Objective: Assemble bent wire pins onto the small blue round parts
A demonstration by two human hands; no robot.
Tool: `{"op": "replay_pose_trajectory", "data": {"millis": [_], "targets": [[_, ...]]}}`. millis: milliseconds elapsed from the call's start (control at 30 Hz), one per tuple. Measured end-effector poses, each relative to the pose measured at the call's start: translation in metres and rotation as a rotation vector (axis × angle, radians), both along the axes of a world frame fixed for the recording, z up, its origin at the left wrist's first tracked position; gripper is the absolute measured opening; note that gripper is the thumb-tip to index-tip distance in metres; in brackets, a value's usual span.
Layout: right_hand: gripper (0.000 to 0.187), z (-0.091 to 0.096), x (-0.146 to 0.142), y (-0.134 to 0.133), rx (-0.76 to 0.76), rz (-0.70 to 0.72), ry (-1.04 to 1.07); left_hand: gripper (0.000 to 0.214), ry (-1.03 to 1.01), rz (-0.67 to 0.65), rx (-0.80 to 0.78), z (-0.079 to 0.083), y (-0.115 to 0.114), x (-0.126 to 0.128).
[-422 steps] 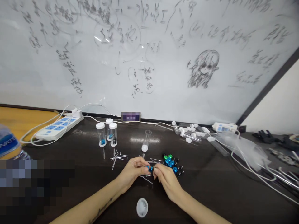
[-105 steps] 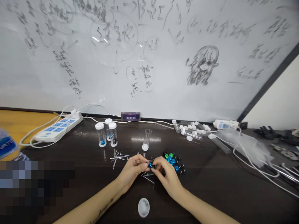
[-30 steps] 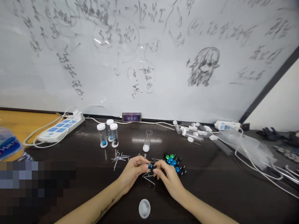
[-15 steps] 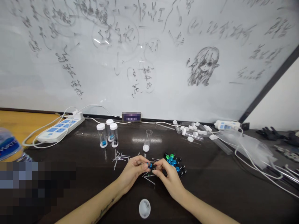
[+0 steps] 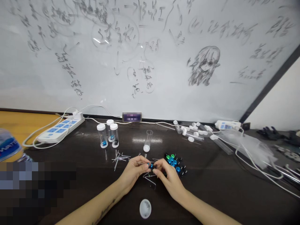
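My left hand and my right hand meet over the dark table, fingers pinched together on a small blue knob held between them. Thin bent metal wires lie under the hands. A heap of blue, green and black knobs sits just right of my right hand. An open clear tube stands upside down on its white end behind the hands. More bent wires lie to the left.
Three capped vials stand at the back left, near a white power strip. Loose tubes and white caps lie back right by a plastic bag and cables. A round clear lid lies near me. A water bottle is far left.
Both hands stay pinched on the blue knob with only slight finger shifts; the view has drifted a little.
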State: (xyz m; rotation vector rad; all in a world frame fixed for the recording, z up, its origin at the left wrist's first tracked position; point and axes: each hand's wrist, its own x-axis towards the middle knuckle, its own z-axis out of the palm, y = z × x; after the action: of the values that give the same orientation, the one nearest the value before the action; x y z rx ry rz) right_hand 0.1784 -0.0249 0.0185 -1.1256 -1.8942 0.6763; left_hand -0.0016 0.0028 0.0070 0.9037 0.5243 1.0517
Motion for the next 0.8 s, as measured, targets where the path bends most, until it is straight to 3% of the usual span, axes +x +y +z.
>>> {"op": "replay_pose_trajectory", "data": {"millis": [267, 433, 567, 800], "targets": [[0.036, -0.0063, 0.0024, 0.0026, -0.074, 0.079, -0.02, 0.011, 0.011, -0.012, 0.019, -0.0006, 0.0008, 0.0011], [0.014, -0.0009, 0.0012, -0.0011, 0.007, 0.019, -0.003, 0.01, -0.019, 0.001, -0.009, -0.0013, 0.0019, 0.0], [0.011, 0.001, 0.0001, -0.0023, 0.053, 0.008, -0.028, 0.01, -0.018, -0.005, -0.008, -0.0016, 0.0028, 0.0004], [0.009, -0.0007, 0.0015, 0.0005, -0.013, 0.025, -0.028, 0.01, -0.006, -0.002, 0.005, -0.0017, 0.0021, 0.001]]}}
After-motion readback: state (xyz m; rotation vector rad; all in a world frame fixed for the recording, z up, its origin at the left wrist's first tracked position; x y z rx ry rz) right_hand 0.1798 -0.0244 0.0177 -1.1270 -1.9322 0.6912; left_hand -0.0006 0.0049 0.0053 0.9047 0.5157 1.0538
